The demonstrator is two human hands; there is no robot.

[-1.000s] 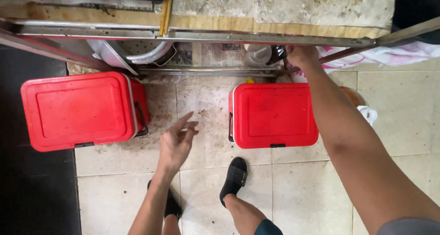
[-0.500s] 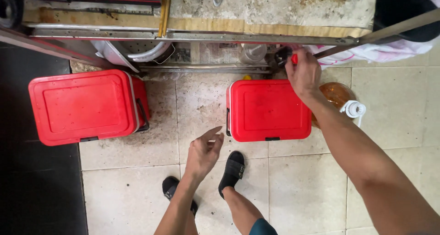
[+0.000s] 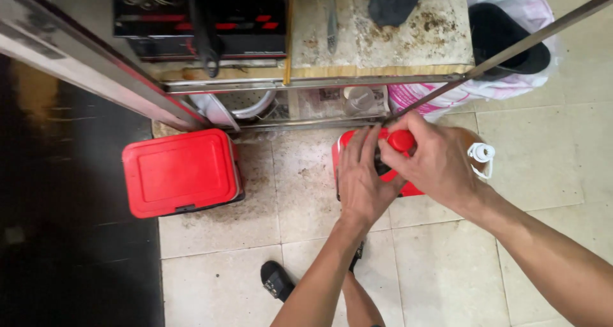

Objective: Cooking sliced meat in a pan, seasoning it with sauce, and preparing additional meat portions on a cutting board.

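Right red box (image 3: 345, 149) mostly hidden behind both hands, red-capped item's body (image 3: 401, 140) covered, right forearm (image 3: 562, 269) cropped

Pale tiled floor (image 3: 530, 167), grimy near grout lines. Dark floor strip (image 3: 70, 237) at left. Stained worktop (image 3: 408, 33) on metal frame (image 3: 306, 83) above. Red lidded box (image 3: 179, 172) on tiles under metal rail (image 3: 96, 68). Even, soft light.

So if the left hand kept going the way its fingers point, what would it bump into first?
The left hand points up the picture, so it would probably first meet the metal rail low on the stand, just past the red box under it, though depth is hard to judge.
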